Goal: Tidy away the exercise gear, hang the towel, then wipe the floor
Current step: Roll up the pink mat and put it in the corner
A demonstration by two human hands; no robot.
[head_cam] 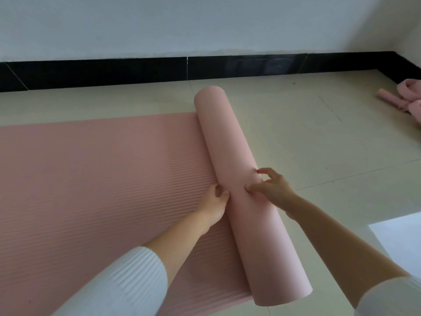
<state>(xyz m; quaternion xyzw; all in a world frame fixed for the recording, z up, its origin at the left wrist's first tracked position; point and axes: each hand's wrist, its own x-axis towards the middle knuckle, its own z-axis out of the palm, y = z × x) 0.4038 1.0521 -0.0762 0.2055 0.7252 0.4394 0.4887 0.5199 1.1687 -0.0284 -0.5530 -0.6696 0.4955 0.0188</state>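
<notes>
Pink towel (409, 94) partly off-frame, rt edge.

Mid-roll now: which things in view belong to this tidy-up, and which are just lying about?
Job: yoga mat, half rolled, gripped by left hand and right hand; pink towel on the floor.
Just there: black skirting; wall; white patch at lower right.

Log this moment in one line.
yoga mat: partly rolled | left hand: at roll's base | right hand: grips roll top | towel: on floor

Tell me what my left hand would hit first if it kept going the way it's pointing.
The rolled mat. Your left hand seems to rest against its side, so it would push straight into it.
</notes>
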